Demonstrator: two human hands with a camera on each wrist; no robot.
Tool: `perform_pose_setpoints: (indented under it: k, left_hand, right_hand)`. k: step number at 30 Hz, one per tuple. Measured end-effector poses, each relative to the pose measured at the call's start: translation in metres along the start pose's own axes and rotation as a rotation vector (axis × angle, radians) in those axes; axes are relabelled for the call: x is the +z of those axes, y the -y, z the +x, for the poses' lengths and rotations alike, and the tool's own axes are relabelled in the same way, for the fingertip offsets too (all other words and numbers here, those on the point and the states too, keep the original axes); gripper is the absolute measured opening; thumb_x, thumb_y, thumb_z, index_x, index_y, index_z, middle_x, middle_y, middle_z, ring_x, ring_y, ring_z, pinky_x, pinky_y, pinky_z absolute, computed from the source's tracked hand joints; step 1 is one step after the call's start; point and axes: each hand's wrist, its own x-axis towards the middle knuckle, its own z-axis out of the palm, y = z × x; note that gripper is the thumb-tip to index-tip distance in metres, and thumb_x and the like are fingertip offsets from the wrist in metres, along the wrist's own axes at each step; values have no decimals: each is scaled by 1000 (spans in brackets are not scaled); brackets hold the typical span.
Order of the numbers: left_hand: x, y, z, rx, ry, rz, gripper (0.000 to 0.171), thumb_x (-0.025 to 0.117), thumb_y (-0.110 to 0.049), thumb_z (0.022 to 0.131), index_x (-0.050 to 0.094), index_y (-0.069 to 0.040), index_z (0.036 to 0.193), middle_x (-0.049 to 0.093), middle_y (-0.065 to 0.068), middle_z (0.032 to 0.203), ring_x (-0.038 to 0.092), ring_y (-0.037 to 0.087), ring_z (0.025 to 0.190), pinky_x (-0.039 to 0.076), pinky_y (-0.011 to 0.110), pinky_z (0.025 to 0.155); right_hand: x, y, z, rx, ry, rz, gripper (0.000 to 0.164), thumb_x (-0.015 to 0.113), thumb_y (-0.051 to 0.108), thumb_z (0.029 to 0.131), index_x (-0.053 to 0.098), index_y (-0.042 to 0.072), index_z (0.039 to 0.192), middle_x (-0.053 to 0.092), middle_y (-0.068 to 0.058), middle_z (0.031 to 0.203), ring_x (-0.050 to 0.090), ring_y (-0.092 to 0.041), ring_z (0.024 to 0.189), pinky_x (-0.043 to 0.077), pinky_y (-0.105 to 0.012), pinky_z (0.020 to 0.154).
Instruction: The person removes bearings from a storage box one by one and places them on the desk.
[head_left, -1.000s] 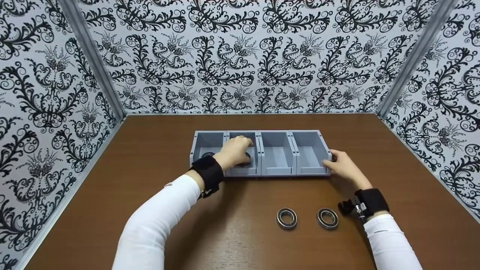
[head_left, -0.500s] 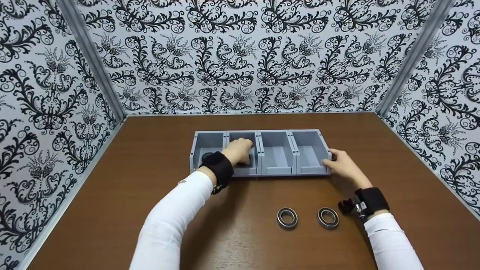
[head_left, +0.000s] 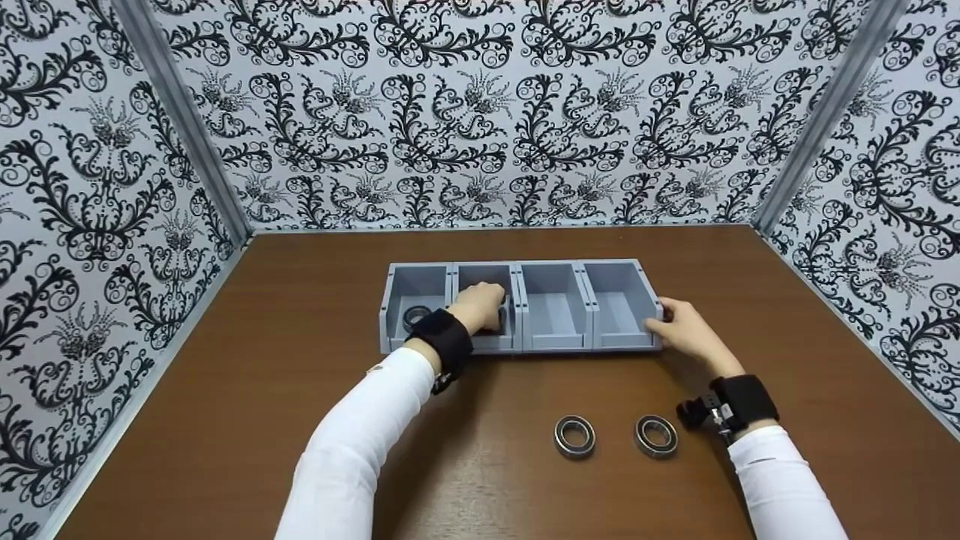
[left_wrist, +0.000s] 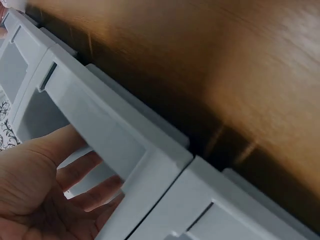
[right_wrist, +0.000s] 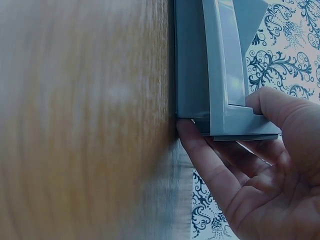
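Reading the clock from my left hand (head_left: pixel 476 304) in the head view, I judged the work part-way along. One bearing (head_left: pixel 409 312) lay in the leftmost bin (head_left: pixel 397 347) at 9 o'clock; a second bearing (head_left: pixel 561 439) lay on the worktop (head_left: pixel 300 360) at 5, a third bearing (head_left: pixel 667 447) at 4, and those two looked left to deal with. Whether bearings were going in or coming out, I couldn't tell. My left grip reached inside the second bin (head_left: pixel 487 345), fingertips hidden, so I couldn't say if it held anything. My right hand (head_left: pixel 686 337), at 3, grasped the rightmost bin (head_left: pixel 622 342), thumb at its front corner, fingers along its outer side. Dividing walls (head_left: pixel 517 311) hemmed my left hand at 9 and 3; the front lip (left_wrist: pixel 95 115) at 6 stood lower. Worktop spread from 6 to 8, roomy for backing out; the patterned wall (head_left: pixel 480 112) rose at 12.
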Motion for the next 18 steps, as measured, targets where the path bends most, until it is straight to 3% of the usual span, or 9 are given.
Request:
perform_pose_setpoints:
  k: [8,18]
  left_hand:
    - [4,-2,2,-29,-11,4,14,72,0,88,71,2,102,74,20,114,67,31,95,59,48,85]
    - [7,-2,5,-48,-21,0,12,71,1,88,72,3,100,74,21,116,70,33,100,59,49,86]
  right_hand:
    - [0,0,0,6,-2,10,45,63,2,95,54,-20,133,69,-21,100,60,-14,76,49,-21,60]
    - [0,0,-1,-12,-4,-3,45,63,2,96,54,-21,133,69,-26,106,61,-14,81,48,-18,65]
